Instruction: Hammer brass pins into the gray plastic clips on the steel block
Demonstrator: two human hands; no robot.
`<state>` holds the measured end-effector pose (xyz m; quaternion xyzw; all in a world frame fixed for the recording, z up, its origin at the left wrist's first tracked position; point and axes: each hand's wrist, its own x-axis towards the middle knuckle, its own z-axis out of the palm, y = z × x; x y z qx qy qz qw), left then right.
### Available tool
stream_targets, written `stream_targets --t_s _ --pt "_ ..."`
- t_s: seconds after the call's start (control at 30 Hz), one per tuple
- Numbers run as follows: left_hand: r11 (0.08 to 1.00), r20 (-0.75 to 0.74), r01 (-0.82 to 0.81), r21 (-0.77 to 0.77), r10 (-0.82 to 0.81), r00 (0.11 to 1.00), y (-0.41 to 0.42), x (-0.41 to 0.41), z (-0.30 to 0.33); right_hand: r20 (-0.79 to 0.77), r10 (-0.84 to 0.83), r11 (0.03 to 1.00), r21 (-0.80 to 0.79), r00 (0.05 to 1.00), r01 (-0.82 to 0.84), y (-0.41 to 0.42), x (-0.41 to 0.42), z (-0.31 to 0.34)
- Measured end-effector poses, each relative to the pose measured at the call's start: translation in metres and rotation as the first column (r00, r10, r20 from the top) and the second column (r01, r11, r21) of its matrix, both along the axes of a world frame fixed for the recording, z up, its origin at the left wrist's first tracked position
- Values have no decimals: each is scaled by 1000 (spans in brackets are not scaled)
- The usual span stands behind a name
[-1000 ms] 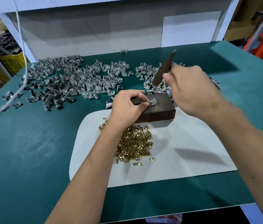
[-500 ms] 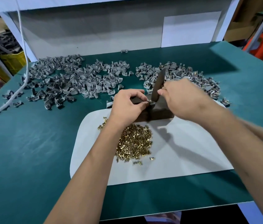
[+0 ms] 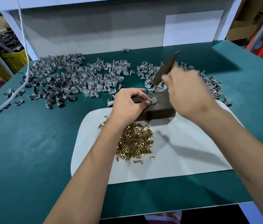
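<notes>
At frame centre, the left hand (image 3: 128, 103) pinches a gray clip (image 3: 153, 100) on top of the dark steel block (image 3: 159, 107). Just right, the blurred right hand (image 3: 186, 94) grips a dark bar (image 3: 165, 68), raised and tilted above the block. Brass pins (image 3: 135, 141) lie heaped on a white mat (image 3: 184, 159) below; loose clips (image 3: 72, 78) spread across the upper left.

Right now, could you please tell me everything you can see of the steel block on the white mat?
The steel block is a dark, dull brown-gray rectangular slab that looks like solid metal, lying flat on the far edge of the white mat. One gray plastic clip with a brass pin in it sits on its top face, pinched there by the left hand, which covers the block's left end. The right hand hides its right end. The brass pin pile lies just in front.
</notes>
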<state>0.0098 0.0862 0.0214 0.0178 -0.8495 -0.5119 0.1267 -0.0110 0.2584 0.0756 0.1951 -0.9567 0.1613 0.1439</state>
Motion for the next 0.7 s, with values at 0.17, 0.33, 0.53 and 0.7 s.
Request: stream_targets --t_s 0.17,0.33,0.53,0.7 --pt "1000 0 6 -11 -6 1000 0 0 0 143 16 964 262 990 -53 4 -4 13" --pt "1000 -32 10 -10 -11 999 -2 -1 -2 -9 30 992 123 1000 -29 -3 1 2" --pt "1000 -24 11 6 -11 1000 -1 -1 -4 172 72 973 204 982 -107 5 -6 9" --pt "999 1 8 32 -8 1000 -1 -1 -5 211 97 991 65 973 -113 41 -9 10"
